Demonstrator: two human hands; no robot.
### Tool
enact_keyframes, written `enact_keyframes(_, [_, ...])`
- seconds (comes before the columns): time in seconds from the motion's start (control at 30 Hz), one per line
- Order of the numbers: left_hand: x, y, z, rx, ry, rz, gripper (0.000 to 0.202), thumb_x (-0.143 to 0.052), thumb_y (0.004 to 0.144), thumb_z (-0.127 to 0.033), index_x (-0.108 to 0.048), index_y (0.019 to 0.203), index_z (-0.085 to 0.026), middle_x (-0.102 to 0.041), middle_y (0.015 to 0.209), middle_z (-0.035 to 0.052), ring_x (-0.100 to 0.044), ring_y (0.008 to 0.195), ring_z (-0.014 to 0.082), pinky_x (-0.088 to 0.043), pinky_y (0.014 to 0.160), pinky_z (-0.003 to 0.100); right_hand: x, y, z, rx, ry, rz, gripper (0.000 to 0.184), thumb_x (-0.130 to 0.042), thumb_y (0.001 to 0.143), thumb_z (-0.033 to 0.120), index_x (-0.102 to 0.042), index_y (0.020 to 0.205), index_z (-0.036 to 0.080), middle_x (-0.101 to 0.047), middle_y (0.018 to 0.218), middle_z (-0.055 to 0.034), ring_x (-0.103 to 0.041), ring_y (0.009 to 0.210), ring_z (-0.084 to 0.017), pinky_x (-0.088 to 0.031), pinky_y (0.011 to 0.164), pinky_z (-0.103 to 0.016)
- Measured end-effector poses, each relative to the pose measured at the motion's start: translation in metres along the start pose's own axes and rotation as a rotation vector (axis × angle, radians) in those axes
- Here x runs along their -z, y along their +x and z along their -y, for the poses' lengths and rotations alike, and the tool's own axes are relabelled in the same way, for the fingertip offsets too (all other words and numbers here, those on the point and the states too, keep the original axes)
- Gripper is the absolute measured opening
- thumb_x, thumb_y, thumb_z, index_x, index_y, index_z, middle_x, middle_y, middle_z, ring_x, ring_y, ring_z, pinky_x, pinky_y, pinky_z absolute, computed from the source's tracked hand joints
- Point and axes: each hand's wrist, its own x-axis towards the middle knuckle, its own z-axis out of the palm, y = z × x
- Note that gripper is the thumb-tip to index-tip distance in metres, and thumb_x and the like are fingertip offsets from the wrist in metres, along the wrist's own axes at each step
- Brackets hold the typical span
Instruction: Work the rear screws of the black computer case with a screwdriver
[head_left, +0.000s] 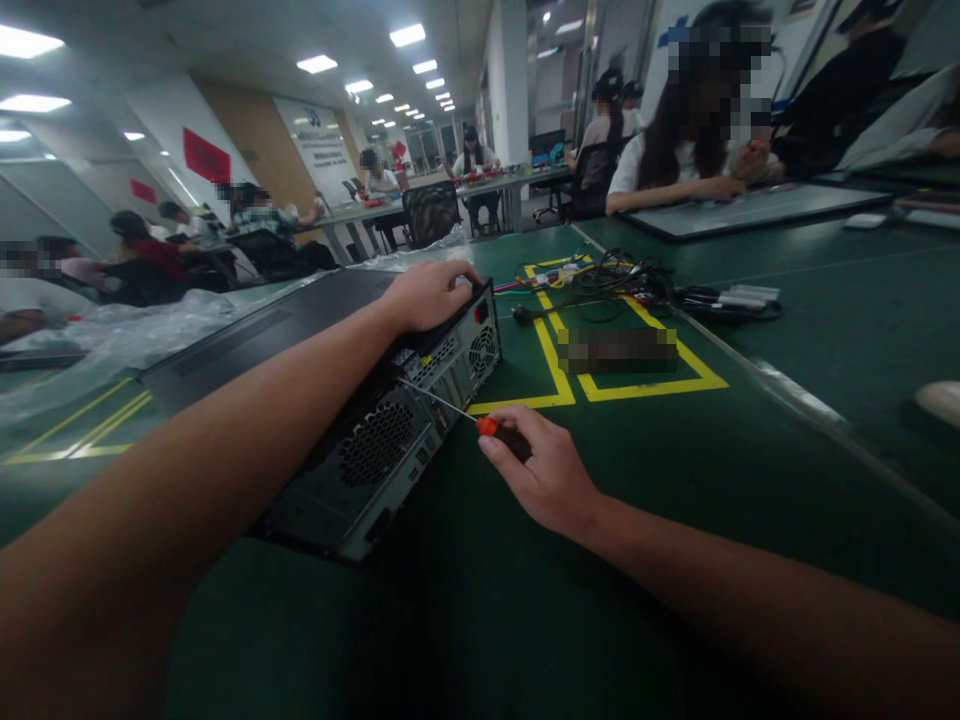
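Note:
A black desktop computer case (315, 400) lies on its side on the green table (675, 470), its grey rear panel with fans and ports facing me. My left hand (429, 293) rests on the case's top rear corner, fingers curled over the edge. My right hand (544, 470) is closed round the orange-and-black handle of a screwdriver (480, 420). Its thin metal shaft points left and up, with the tip at the rear panel near the upper edge.
Yellow tape (559, 375) marks rectangles on the table. A tangle of cables and adapters (637, 285) lies beyond the case. Crumpled clear plastic (127, 330) sits at the left. Several people work at other tables; one sits at the far right with a flat panel (750, 210).

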Motion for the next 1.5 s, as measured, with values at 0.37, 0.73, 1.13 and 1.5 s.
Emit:
enact_keyframes(0.37, [0.0016,-0.0009,-0.0029,0.02,-0.018,0.01,0.057,-0.049,0.105,-0.032,-0.082,0.149,-0.021,-0.083,0.115,0.0139,-0.075,0.11,0.0321,-0.055,0.105,0.047,0.002,0.0008,-0.0019,0.048,-0.042,0.011,0.022,-0.064,0.115,0.039,-0.078,0.122,0.023,-0.085,0.114,-0.0104,-0.08,0.104,-0.027,-0.063,0.094,-0.042])
enact_keyframes(0.73, [0.0002,0.0014,0.0013,0.011,-0.03,0.014,0.056,-0.053,0.102,-0.038,-0.083,0.147,-0.023,-0.08,0.106,0.0126,-0.073,0.111,0.0345,-0.053,0.104,0.049,-0.0043,-0.0012,-0.0053,-0.023,-0.008,0.01,0.015,-0.072,0.107,0.032,-0.065,0.119,0.027,-0.082,0.112,-0.0059,-0.08,0.098,-0.024,-0.065,0.093,-0.042])
enact_keyframes(1.13, [0.0019,-0.0007,-0.001,0.034,-0.012,0.046,0.061,-0.052,0.102,-0.044,-0.081,0.151,-0.024,-0.081,0.108,0.0121,-0.073,0.105,0.0329,-0.053,0.1,0.047,-0.0026,-0.0013,-0.0035,-0.065,-0.02,0.039,0.016,-0.075,0.109,0.037,-0.066,0.119,0.028,-0.084,0.114,-0.0057,-0.081,0.099,-0.024,-0.068,0.094,-0.043])
enact_keyframes(1.5, [0.0018,-0.0001,0.0006,0.008,-0.014,0.045,0.058,-0.051,0.103,-0.046,-0.082,0.147,-0.024,-0.082,0.114,0.0142,-0.073,0.107,0.0334,-0.053,0.101,0.045,-0.0003,-0.001,-0.002,-0.039,-0.088,0.026,0.016,-0.074,0.111,0.04,-0.071,0.12,0.027,-0.084,0.116,-0.0067,-0.08,0.103,-0.025,-0.065,0.097,-0.043])
